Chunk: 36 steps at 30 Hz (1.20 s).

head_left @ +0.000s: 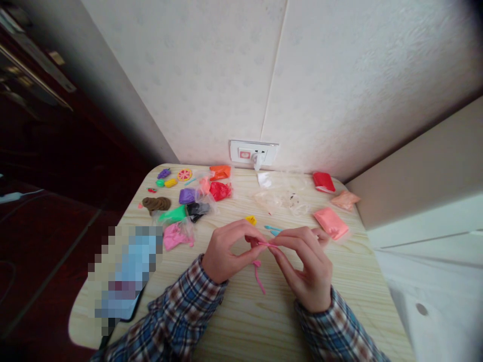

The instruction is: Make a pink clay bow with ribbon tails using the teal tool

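Both hands meet over the middle of a pale wooden table (241, 322). My left hand (226, 254) and my right hand (305, 269) pinch a thin pink clay strand (258, 275) between fingertips; its upper end runs between the fingers and its lower end hangs down and curls over the tabletop. Just beyond the fingers lie a small yellow clay piece (251, 219) and a light-blue plastic tool (273, 230). Both wrists wear plaid sleeves.
Small bags of coloured clay (196, 201) and little clay figures (166, 181) crowd the table's far left. A pink clay bag (331, 222), a red one (323, 181) and clear wrappers (281, 198) lie far right. A blurred-out phone (126, 274) sits at the left. A wall socket (253, 152) is behind.
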{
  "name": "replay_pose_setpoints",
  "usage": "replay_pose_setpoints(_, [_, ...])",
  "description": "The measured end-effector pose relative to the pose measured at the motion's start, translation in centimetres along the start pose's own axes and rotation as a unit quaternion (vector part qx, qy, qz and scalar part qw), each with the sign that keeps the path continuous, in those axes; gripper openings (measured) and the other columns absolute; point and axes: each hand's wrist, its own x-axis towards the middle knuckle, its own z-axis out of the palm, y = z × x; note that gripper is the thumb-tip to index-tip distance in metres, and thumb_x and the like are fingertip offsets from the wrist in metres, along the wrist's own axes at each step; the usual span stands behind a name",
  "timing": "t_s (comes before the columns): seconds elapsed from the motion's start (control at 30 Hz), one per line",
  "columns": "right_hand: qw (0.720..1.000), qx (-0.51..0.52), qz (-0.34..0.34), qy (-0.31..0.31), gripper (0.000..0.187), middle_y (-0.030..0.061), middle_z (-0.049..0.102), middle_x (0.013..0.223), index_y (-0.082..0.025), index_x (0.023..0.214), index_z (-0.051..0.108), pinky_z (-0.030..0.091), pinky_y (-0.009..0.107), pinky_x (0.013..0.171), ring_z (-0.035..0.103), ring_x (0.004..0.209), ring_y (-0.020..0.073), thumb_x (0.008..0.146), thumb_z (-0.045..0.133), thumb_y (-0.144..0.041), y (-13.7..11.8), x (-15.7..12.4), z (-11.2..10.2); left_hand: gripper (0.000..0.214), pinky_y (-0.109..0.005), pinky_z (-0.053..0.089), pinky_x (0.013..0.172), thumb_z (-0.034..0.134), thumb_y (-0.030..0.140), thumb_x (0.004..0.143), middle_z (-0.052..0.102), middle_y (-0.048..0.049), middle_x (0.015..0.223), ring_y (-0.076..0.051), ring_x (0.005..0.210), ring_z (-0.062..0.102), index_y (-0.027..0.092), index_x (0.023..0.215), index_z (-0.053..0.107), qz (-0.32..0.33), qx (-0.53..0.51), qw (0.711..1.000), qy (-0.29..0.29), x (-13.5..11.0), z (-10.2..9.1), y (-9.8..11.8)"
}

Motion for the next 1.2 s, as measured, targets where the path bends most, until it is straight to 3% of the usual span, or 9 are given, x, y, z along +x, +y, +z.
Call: replay_pose_setpoints(1.2, [1.0, 0.03, 0.007, 0.0, 0.014, 0.001, 0.062, 0.084, -0.02, 0.092, 0.057, 0.03, 0.036, 0.074, 0.057, 0.077, 0.0163, 0.081, 0.06, -0.013, 0.02, -0.06, -0.01, 0.001, -0.023, 0.051, 0.061, 0.064, 0.012, 0.078, 0.066, -0.0038, 0.068, -0.012, 0.064, 0.06, 0.013, 0.078, 0.064, 0.024, -0.002, 1.0, 0.006, -0.05, -0.14, 0.12])
